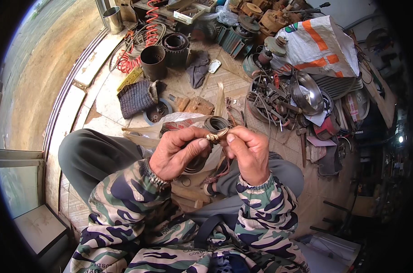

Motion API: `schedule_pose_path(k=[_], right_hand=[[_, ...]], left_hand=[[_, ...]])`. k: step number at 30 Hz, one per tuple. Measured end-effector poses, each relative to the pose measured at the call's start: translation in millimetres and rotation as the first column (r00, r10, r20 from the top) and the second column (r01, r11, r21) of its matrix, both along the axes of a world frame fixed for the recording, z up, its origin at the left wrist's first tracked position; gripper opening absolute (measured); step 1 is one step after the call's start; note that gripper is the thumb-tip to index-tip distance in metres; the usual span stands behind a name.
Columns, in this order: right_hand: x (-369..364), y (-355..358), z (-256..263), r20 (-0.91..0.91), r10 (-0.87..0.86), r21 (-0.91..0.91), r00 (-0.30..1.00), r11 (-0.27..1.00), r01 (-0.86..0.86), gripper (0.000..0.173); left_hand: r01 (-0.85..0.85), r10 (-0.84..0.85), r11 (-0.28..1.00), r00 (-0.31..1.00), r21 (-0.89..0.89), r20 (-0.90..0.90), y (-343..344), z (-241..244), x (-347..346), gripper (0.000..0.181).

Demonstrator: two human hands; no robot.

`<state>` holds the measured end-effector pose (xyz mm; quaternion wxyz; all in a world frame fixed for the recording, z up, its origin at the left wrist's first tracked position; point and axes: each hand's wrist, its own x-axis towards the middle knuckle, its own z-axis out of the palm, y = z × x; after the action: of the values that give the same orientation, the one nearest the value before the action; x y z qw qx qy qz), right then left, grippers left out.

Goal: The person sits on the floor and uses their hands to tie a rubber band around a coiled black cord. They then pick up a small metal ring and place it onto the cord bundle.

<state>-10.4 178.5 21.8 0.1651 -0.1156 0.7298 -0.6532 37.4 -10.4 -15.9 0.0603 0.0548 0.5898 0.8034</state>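
Note:
Before my chest, both hands meet at a bundle of dark rings (217, 123), probably rubber seals. A pale yellow cord (212, 137) is knotted around the bundle. My left hand (179, 152) grips the bundle from the left, its thumb beside the knot. My right hand (248, 150) pinches at the cord from the right, thumb against bent fingers; the pinched end is mostly hidden. Below and behind the hands, a thin plastic bag (186, 117) with red print lies partly open. More dark rings (197, 164) show under my left hand.
Beyond the bag lie a rusty metal part (196, 105), a grey knit cloth (138, 98) and a dark metal cylinder (154, 63). Right of them, a basin of tools (266, 97) stands near a hammer (302, 146). A white woven sack (315, 47) and motor parts (238, 37) crowd the back.

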Motion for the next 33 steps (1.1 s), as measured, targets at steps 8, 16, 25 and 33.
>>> schedule_pose_path(k=[8,16,25,33], right_hand=[[2.1,-5.9,15.7,-0.423,0.220,0.233,0.879,0.964,-0.129,0.030],[1.8,2.9,-0.4,-0.465,0.069,0.181,0.882,0.983,0.019,0.016],[-0.4,-2.3,7.7,0.073,-0.096,-0.045,0.993,0.994,0.100,0.019],[11.6,0.3,4.1,-0.037,-0.065,0.063,0.997,0.996,0.068,0.016]], left_hand=[[0.138,-0.137,0.990,0.982,0.002,0.132,-8.7,6.4,0.4,0.022],[0.026,-0.126,0.902,0.971,-0.430,-0.205,-8.3,-4.7,-10.9,0.036],[-0.486,0.105,0.708,0.790,-0.513,-0.604,-12.9,17.6,-3.8,0.038],[-0.443,-0.046,0.525,0.838,-0.727,-0.543,-5.5,7.9,-4.4,0.022]])
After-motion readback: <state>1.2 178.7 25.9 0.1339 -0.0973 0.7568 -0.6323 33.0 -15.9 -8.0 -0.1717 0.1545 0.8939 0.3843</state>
